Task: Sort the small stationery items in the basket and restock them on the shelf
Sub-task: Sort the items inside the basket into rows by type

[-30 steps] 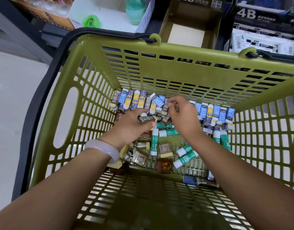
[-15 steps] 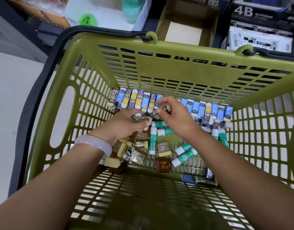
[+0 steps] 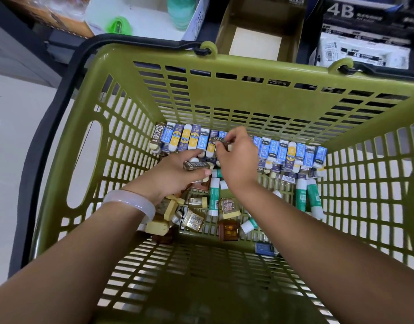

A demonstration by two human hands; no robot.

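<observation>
Both my hands reach into an olive-green basket point(image 3: 252, 97). My left hand point(image 3: 175, 174) grips a small stack of brown 2B erasers point(image 3: 198, 165). Just beyond it, my right hand point(image 3: 236, 160) pinches another brown eraser point(image 3: 221, 141) between thumb and fingers. A row of blue and yellow erasers point(image 3: 185, 137) lines the far wall on both sides of my hands. Green-and-white glue sticks point(image 3: 312, 197) and brown and gold square erasers point(image 3: 228, 206) lie loose on the basket floor.
Beyond the basket, the shelf holds an open brown cardboard box point(image 3: 259, 40), a black 4B eraser display box point(image 3: 365, 50) at right, and a white tray point(image 3: 140, 22) with a green item and a green bottle at left. White floor lies left.
My right hand lifted a brown eraser up and toward the far wall. My left hand stayed over the middle of the pile with its stack. The camera moved slightly.
</observation>
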